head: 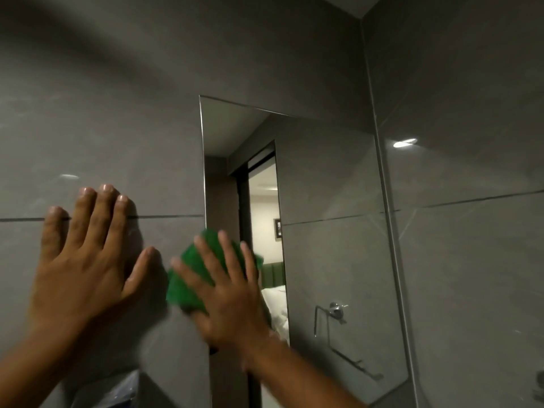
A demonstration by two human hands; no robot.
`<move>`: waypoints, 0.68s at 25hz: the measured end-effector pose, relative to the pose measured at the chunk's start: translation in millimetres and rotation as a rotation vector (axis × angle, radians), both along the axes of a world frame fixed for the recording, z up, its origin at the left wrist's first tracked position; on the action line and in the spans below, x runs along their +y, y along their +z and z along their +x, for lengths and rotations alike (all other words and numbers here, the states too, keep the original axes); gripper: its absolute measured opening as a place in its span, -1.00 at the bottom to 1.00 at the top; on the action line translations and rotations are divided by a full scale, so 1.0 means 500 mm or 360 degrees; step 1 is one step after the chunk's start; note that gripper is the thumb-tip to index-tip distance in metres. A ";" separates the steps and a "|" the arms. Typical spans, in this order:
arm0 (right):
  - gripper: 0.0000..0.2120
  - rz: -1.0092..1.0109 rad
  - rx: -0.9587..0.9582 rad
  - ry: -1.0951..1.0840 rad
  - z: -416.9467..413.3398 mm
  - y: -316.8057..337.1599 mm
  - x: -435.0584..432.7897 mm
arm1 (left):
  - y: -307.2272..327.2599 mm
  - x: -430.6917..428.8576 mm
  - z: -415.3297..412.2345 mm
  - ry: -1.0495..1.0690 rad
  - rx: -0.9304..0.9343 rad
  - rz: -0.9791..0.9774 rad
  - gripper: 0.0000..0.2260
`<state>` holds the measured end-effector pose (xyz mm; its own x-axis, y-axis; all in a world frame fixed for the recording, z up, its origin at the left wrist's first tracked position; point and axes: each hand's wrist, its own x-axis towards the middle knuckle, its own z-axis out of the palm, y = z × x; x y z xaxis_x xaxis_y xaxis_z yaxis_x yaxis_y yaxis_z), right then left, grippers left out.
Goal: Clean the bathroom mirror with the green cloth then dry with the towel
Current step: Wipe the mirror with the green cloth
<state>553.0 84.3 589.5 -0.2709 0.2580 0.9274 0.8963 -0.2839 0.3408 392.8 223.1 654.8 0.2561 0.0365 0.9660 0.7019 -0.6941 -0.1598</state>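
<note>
While the view is tilted up at a grey tiled corner, these things are seen:

Mirror (329,231): fixed flat on the wall (117,113), right of centre; a doorway, a lit room with a bed and a chrome holder are reflected in it.

Cloth (191,278): green, blurred, pressed against the surface at the mirror's left edge, near its lower part; part of it is laid over the tile just left of the edge, part over the glass.

Right hand (226,295): laid flat on the cloth with fingers spread; the cloth is held under the palm and fingers, and green is shown past the fingertips at 12 o'clock and past the thumb at 9 o'clock. Nothing is pinched, so far as can be told through the blur.

Left hand (82,266): placed flat and bare on the wall at 9 o'clock from the cloth, fingers spread, thumb pointed toward the cloth; a tile joint is crossed by the fingers. The thumb is just beside the cloth; whether they touch cannot be told.

Towel: not seen from here.

Side wall (471,201): met by the mirror's right edge at the corner, at 3 o'clock from the cloth.
</note>
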 end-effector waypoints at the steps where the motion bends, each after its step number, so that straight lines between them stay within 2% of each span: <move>1: -0.29 0.0027 0.0002 -0.0009 0.024 0.087 -0.019 | 0.002 0.008 -0.001 -0.0031 0.0026 0.0003 -0.18; 3: -0.35 0.0325 0.0207 -0.0080 0.136 0.209 -0.062 | 0.000 0.011 -0.007 -0.0035 0.0033 0.0012 -0.18; 5: -0.40 0.0745 0.0728 -0.0187 0.283 0.254 -0.130 | 0.001 -0.005 -0.012 0.0004 -0.0041 0.0050 -0.20; 7: -0.39 0.0980 0.1278 -0.0205 0.403 0.228 -0.203 | 0.000 -0.023 -0.015 0.0045 -0.0090 0.0114 -0.23; 9: -0.35 0.1030 0.1493 -0.0174 0.443 0.175 -0.240 | -0.003 -0.029 -0.014 0.0059 -0.0095 0.0129 -0.23; 12: -0.37 0.0984 0.1381 -0.0202 0.348 0.096 -0.190 | -0.003 -0.029 -0.012 0.0072 -0.0093 0.0107 -0.23; 14: -0.37 0.0670 0.0992 -0.0226 0.212 0.028 -0.125 | -0.004 -0.032 -0.012 0.0073 -0.0086 0.0114 -0.22; 17: -0.30 0.0020 0.0256 -0.0169 0.042 -0.050 -0.048 | -0.002 -0.037 -0.011 0.0070 -0.0087 0.0099 -0.23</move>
<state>573.9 60.4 564.4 -0.0907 0.2653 0.9599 0.9038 -0.3828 0.1912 387.2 204.5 653.8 0.2024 -0.0141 0.9792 0.7404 -0.6523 -0.1624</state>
